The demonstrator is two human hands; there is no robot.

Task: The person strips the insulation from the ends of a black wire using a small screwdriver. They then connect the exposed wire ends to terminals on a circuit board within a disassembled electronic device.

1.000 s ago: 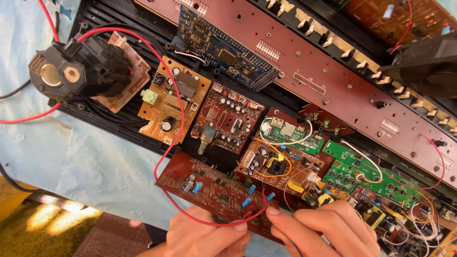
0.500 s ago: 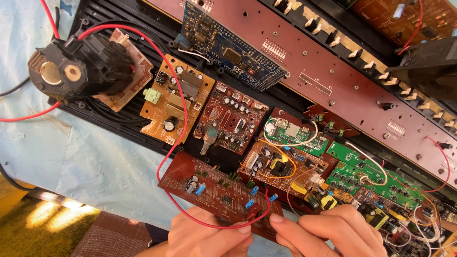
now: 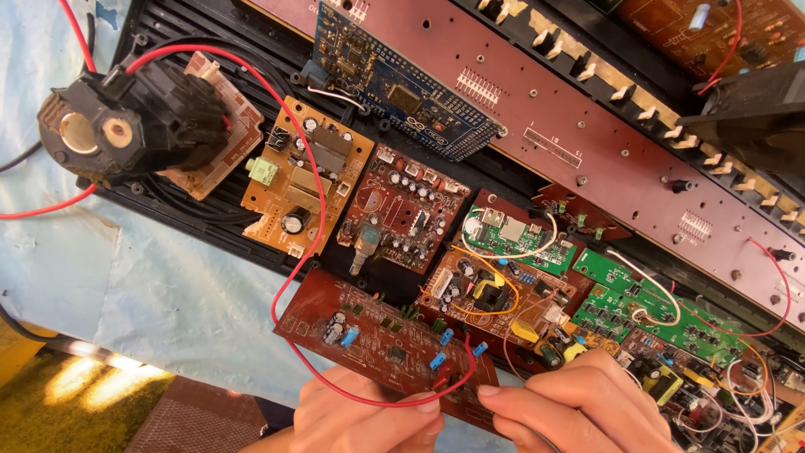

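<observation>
Two hands are being used: thin red wire (image 3: 369,401) is being pinched by left hand (image 3: 369,419) and right hand (image 3: 570,407) fingertips against long reddish-brown circuit board (image 3: 377,340), steadying it.

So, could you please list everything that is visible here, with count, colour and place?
Long circuit board: one, reddish-brown, across the top.
Blue circuit board: one, top centre.
Tan circuit board: one, left of centre.
Dark red circuit board: one, centre.
Green circuit boards: two or more, right of centre.
Black motor-like part: one, upper left.
Pale blue cloth: one, left, under the black tray.
Brown circuit board: one, bottom centre, at both hands.
Red wire: one long loop, from upper left down to the hands.
Left hand, right hand: bottom edge, fingertips on the brown board's near edge.
</observation>
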